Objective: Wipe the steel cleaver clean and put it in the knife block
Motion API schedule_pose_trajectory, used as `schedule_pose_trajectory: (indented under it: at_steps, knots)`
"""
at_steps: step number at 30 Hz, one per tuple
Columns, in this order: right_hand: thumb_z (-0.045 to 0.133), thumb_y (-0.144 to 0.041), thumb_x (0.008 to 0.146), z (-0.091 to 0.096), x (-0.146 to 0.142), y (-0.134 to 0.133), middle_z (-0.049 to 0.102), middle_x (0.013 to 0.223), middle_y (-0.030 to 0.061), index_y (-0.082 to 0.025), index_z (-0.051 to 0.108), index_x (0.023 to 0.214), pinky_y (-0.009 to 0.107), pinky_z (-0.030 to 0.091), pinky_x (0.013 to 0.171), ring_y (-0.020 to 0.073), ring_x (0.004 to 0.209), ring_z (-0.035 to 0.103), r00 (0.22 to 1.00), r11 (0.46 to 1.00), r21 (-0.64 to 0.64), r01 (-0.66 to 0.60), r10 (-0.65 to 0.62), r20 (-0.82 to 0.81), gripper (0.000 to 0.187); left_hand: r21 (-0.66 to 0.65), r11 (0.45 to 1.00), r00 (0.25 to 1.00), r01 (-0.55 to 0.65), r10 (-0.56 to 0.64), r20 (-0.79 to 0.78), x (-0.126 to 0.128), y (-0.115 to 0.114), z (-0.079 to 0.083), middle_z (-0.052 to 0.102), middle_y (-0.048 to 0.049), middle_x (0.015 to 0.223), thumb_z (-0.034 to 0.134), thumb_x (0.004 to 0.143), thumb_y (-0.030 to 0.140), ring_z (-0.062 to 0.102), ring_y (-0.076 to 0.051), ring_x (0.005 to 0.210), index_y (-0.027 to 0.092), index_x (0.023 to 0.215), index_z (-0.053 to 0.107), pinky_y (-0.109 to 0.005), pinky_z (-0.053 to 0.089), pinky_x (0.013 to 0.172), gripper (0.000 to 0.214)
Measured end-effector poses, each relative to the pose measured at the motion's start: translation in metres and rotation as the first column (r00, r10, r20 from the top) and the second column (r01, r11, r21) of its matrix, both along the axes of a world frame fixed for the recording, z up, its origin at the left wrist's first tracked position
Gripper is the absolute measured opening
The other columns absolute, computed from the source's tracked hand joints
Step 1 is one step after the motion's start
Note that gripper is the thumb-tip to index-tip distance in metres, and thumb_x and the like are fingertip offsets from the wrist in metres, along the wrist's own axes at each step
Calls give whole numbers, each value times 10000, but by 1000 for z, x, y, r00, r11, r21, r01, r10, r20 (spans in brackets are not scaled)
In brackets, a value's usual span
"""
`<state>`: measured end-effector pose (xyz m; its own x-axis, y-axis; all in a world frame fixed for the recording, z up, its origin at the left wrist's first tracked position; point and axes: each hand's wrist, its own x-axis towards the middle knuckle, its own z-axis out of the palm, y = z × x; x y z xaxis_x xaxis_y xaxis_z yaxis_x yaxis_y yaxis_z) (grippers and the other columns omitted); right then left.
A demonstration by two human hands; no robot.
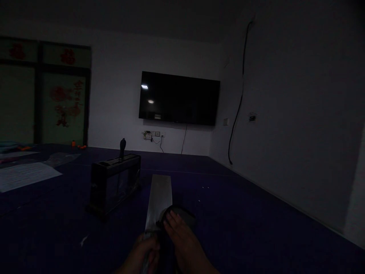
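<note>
My left hand [146, 249] is closed round the handle of a kitchen knife with a wide, cleaver-like blade [159, 190]. The blade points away from me, over the purple surface. Against its right side, near the handle, my right hand [181, 232] presses a dark, rounded, flat thing [184, 215]. Its fingers lie close together over that thing; the thumb is hidden, and the dim light does not show what kind it is. Left of the blade stands a black, box-like knife block [115, 182] with one dark handle [122, 146] sticking up from its top.
Papers [28, 175] and a clear plastic bag [61, 159] lie at the left. Small orange things [73, 144] are at the far edge. White scraps [83, 240] dot the purple surface [242, 228]. A television [179, 99] hangs beyond; a black cable [238, 108] runs down the right wall.
</note>
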<state>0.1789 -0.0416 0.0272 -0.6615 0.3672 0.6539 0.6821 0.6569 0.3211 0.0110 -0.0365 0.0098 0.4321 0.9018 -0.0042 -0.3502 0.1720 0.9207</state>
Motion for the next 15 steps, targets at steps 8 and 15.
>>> schedule_pose_trajectory:
  at_steps: [8,15]
  knots:
    - [346,10,776,0,1,2,449,1383,114,-92,422,1338,386,413,1015,205,1343,270,998,996,57,-61,61,1,576,58,997,997,-43,46,-65,0,-3,2,335,23,248,610,523,486,317,-69,223,198,324,371,-192,163,290,424]
    - [415,-113,867,15,-4,-10,484,1355,110,-100,487,1287,341,414,1013,204,1330,298,981,977,117,-179,168,94,426,36,991,990,-126,128,-64,4,-4,2,345,36,259,589,492,420,337,-79,220,189,354,455,-202,201,286,301]
